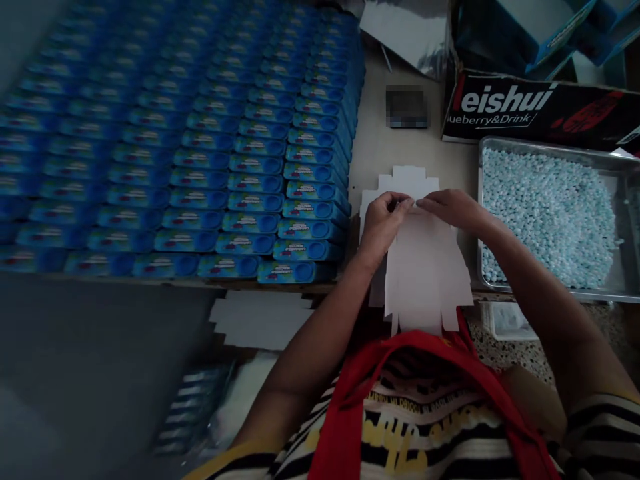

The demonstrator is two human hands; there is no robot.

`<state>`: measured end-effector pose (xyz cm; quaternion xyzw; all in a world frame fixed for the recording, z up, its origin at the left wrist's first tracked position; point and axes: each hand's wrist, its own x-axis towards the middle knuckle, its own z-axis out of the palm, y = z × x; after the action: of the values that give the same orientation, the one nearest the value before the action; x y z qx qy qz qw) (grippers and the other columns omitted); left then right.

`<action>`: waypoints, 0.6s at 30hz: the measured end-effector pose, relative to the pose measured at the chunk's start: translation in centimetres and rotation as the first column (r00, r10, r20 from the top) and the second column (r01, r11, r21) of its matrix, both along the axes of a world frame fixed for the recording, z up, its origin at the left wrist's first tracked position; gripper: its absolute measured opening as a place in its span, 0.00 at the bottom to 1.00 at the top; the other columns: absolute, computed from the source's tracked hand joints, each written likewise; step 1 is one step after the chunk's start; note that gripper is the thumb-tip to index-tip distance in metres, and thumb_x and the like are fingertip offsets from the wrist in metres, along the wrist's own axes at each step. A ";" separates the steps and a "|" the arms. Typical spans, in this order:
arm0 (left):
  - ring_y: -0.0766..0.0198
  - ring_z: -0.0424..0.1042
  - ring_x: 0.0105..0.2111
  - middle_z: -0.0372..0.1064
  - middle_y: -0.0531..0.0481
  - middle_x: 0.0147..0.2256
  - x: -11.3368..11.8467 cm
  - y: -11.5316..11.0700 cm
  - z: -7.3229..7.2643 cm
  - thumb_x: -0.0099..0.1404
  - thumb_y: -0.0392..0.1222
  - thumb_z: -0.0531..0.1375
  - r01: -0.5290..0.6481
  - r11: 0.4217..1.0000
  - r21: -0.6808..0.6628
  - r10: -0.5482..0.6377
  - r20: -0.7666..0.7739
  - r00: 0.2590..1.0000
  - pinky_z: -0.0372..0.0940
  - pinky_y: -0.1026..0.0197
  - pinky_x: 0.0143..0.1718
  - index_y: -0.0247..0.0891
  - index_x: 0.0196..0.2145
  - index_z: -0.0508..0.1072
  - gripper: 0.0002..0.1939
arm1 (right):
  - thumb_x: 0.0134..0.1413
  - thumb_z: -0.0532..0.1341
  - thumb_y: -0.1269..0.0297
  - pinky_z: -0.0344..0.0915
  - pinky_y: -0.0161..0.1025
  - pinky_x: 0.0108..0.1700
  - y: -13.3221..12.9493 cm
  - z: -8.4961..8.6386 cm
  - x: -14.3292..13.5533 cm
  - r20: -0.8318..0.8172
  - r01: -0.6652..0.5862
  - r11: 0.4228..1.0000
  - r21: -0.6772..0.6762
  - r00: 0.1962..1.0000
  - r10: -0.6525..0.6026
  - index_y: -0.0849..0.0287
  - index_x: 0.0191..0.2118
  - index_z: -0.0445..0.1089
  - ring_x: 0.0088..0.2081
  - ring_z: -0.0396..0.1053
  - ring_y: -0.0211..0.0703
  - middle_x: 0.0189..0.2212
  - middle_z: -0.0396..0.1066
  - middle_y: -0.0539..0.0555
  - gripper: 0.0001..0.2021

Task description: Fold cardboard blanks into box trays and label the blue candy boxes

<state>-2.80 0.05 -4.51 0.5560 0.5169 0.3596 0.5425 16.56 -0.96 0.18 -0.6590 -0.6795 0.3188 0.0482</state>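
So both bare hands are busy right in the middle of the frame, on a white die-cut carton blank (pixel 415 267) lying unfolded, flaps and all, running down from the hands to the front of the red apron (pixel 345 427). Left hand (pixel 383 220) has its fingers curled in, with thumb and index close together at the card. Right hand (pixel 453 205) comes in from the other side, fingers held together and stretched out, tips down by the left thumb. Can't tell if either one is really pinching the card or just pressing it. More white card with stepped edges (pixel 409 175) pokes out past the hands, and it's all on a pale tabletop (pixel 373 157).

Whole upper left is rows and rows of blue printed packs (pixel 250 183), lined up tight. Right of the hands there's a shallow metal tray (pixel 624 270) with a big spread of small pale-blue and white pellets (pixel 550 213). Above that, upper right, sits a black carton (pixel 530 110) reading "eishui" with blue boxes (pixel 560 43) inside. Top center has a small dark item (pixel 407 107), pixelated, so no clue what it is.
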 end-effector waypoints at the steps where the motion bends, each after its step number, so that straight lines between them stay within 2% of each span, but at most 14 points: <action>1: 0.60 0.75 0.40 0.79 0.49 0.37 0.0 0.0 0.0 0.62 0.44 0.67 -0.010 1.000 -0.001 0.010 -0.015 1.000 0.68 0.59 0.47 0.39 0.38 0.81 0.09 | 0.68 0.56 0.41 0.61 0.37 0.42 0.6 0.2 -0.1 0.088 -0.069 0.997 -0.025 0.994 0.071 0.57 0.49 0.82 0.37 0.73 0.44 0.36 0.79 0.54 0.27; 4: 0.58 0.76 0.41 0.80 0.49 0.38 0.1 -0.4 -0.1 0.62 0.47 0.67 -0.076 0.996 -0.039 0.076 -0.017 0.997 0.69 0.58 0.47 0.40 0.38 0.81 0.10 | 0.61 0.66 0.43 0.61 0.37 0.43 2.0 0.6 -0.2 0.242 -0.221 0.971 -0.091 0.941 0.237 0.49 0.55 0.82 0.43 0.75 0.46 0.44 0.82 0.54 0.23; 6: 0.57 0.77 0.42 0.81 0.48 0.41 0.3 -0.7 -0.2 0.65 0.47 0.64 -0.124 0.990 -0.073 0.127 0.036 0.991 0.70 0.57 0.47 0.40 0.40 0.81 0.11 | 0.60 0.67 0.46 0.61 0.37 0.43 2.4 0.6 -0.4 0.264 -0.271 0.958 -0.096 0.921 0.287 0.49 0.56 0.82 0.45 0.75 0.47 0.45 0.82 0.54 0.23; 8: 0.57 0.78 0.44 0.81 0.47 0.43 0.6 -0.9 -0.1 0.65 0.43 0.62 -0.136 0.989 -0.052 0.138 0.032 0.990 0.70 0.57 0.48 0.41 0.42 0.81 0.10 | 0.61 0.67 0.49 0.62 0.38 0.44 2.3 0.7 -0.9 0.277 -0.303 0.951 -0.069 0.910 0.310 0.51 0.54 0.83 0.45 0.76 0.48 0.44 0.82 0.54 0.21; 11: 0.51 0.78 0.47 0.82 0.46 0.42 0.6 -0.4 0.7 0.59 0.33 0.63 -0.005 0.997 0.077 0.021 -0.205 0.979 0.69 0.51 0.53 0.42 0.38 0.82 0.10 | 0.61 0.65 0.55 0.64 0.42 0.46 1.8 0.9 -2.2 0.389 -0.316 0.949 -0.005 0.873 0.293 0.56 0.51 0.83 0.47 0.76 0.55 0.44 0.82 0.59 0.18; 14: 0.41 0.77 0.50 0.80 0.41 0.38 0.4 0.5 1.3 0.54 0.27 0.64 0.183 0.973 0.141 -0.101 -0.450 0.887 0.65 0.43 0.59 0.41 0.32 0.82 0.12 | 0.60 0.65 0.59 0.65 0.47 0.50 1.9 0.9 -3.6 0.481 -0.362 0.932 0.032 0.823 0.303 0.61 0.50 0.83 0.50 0.76 0.62 0.44 0.81 0.66 0.17; 18: 0.35 0.76 0.51 0.77 0.37 0.32 0.0 1.8 1.2 0.53 0.28 0.66 0.205 0.966 0.156 -0.086 -0.555 0.828 0.63 0.37 0.60 0.40 0.26 0.78 0.07 | 0.62 0.62 0.63 0.64 0.54 0.53 2.7 -0.2 -4.7 0.508 -0.428 0.903 0.034 0.786 0.353 0.63 0.51 0.81 0.53 0.74 0.67 0.46 0.79 0.69 0.16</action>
<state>-2.79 1.86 -3.34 0.7268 0.5645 0.1968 0.3382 11.85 1.78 -0.02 -0.5574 -0.8123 0.0931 -0.1441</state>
